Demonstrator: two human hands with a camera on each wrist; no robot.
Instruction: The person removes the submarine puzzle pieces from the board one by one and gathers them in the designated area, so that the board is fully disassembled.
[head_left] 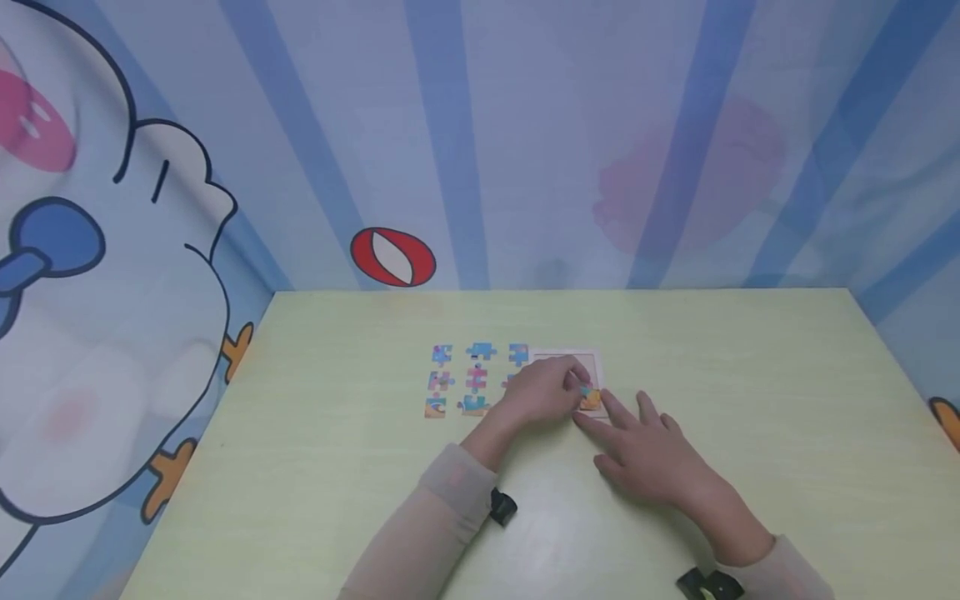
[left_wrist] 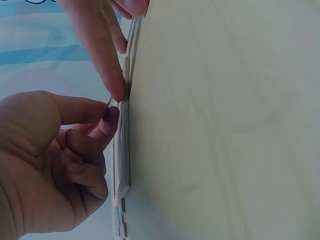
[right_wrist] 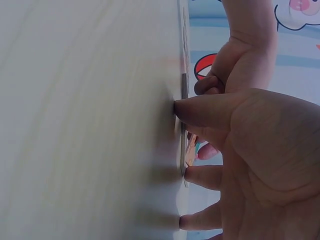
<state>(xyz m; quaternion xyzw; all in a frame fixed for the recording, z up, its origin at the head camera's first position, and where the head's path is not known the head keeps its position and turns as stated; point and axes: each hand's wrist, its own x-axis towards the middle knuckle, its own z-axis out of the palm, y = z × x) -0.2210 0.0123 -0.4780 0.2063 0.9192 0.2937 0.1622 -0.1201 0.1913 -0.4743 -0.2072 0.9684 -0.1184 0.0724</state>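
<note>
On a pale green table [head_left: 750, 375] lies a pink puzzle tray [head_left: 567, 360]. My left hand [head_left: 576, 390] reaches over it and pinches an orange and teal puzzle piece [head_left: 591, 400] at the tray's near right corner. In the left wrist view my left hand [left_wrist: 107, 112] holds the thin piece [left_wrist: 109, 101] between thumb and forefinger. My right hand [head_left: 617, 414] lies flat beside it with straight fingers, the forefinger touching the tray's edge. In the right wrist view my right hand [right_wrist: 182, 140] presses its fingertips on the table beside the tray [right_wrist: 183, 85], with the piece [right_wrist: 191, 150] behind them.
Several loose puzzle pieces [head_left: 476, 379] lie in rows just left of the tray. A striped blue cartoon backdrop [head_left: 480, 142] rises behind and to the left of the table. Bare tabletop stretches right of my hands and toward the front edge.
</note>
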